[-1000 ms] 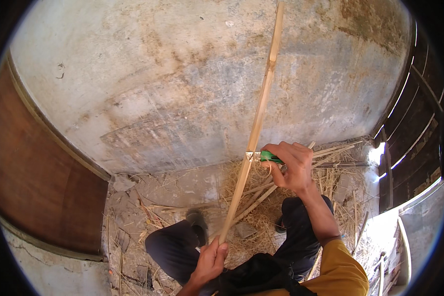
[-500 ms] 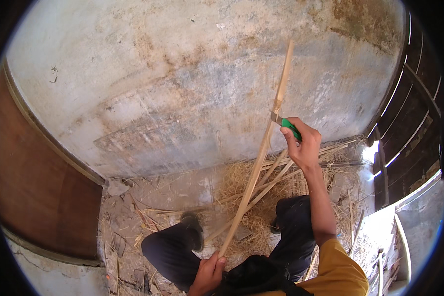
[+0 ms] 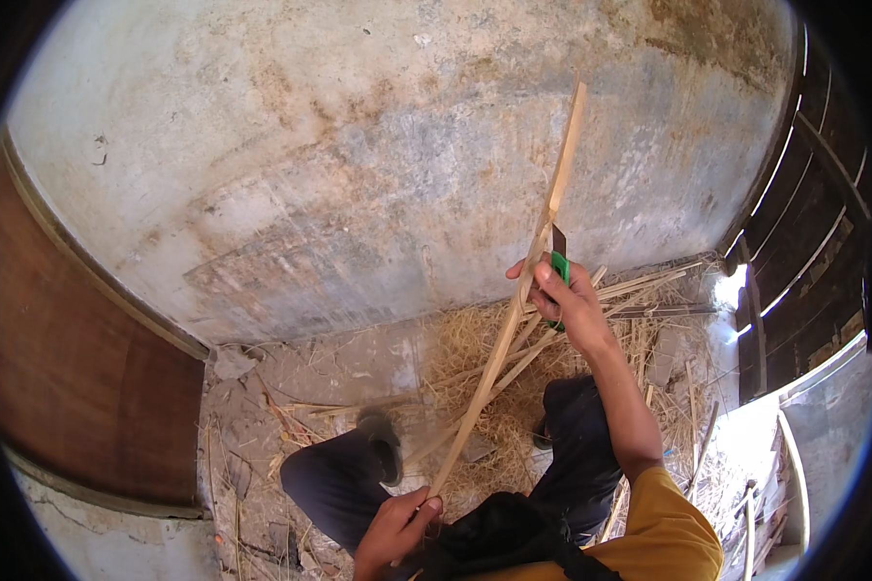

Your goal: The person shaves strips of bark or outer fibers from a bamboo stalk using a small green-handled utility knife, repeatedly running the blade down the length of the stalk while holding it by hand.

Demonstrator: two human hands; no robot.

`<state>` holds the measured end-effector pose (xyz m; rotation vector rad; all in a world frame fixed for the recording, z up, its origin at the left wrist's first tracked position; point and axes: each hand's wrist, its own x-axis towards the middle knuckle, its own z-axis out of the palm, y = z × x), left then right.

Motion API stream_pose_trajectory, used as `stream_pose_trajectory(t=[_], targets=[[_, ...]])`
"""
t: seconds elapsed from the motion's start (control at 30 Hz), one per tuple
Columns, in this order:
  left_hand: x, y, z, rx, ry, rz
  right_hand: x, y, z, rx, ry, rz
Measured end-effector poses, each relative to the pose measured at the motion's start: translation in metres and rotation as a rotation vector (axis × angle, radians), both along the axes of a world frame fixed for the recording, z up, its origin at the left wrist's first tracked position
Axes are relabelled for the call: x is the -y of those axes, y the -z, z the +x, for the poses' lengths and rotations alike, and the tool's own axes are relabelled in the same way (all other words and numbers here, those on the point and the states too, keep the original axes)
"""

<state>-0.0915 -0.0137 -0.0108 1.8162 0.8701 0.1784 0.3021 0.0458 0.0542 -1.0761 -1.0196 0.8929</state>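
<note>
A long, pale bamboo strip (image 3: 499, 353) slants up from my lap toward the wall, with a notched, joint-like spot partway along it. At its lower end my left hand (image 3: 397, 528) is closed around the strip. Farther up, my right hand (image 3: 570, 300) grips a knife (image 3: 560, 263) with a green handle and a short dark blade. The blade points up beside the strip's right edge; whether it touches cannot be made out. Fingers of the right hand also reach behind the strip and rest against it.
Curly shavings (image 3: 475, 426) and several loose strips (image 3: 639, 286) litter the floor between and beyond my legs. A stained plaster wall (image 3: 358, 194) rises ahead. At left stands a brown wooden panel (image 3: 87, 368), at right a dark slatted wall (image 3: 804, 252) with light coming through.
My right hand has turned and come slightly left and down, bringing its fingers onto the strip. The knife blade, earlier lying across the strip, now points upward beside it. My left hand keeps its hold.
</note>
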Motion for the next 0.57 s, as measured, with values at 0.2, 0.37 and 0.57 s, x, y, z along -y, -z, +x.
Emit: stream_pose_trajectory(t=[0.2, 0.37, 0.57], targets=[[-0.003, -0.027, 0.034, 0.153, -0.160, 0.118, -0.001, 0.002, -0.014, 0.033, 0.070, -0.037], [-0.012, -0.016, 0.062, 0.297, -0.340, -0.010, 0.001, -0.003, -0.019, 0.075, 0.034, -0.034], [-0.020, -0.014, 0.066, 0.354, -0.423, -0.040, 0.004, 0.013, -0.008, 0.224, 0.065, 0.221]])
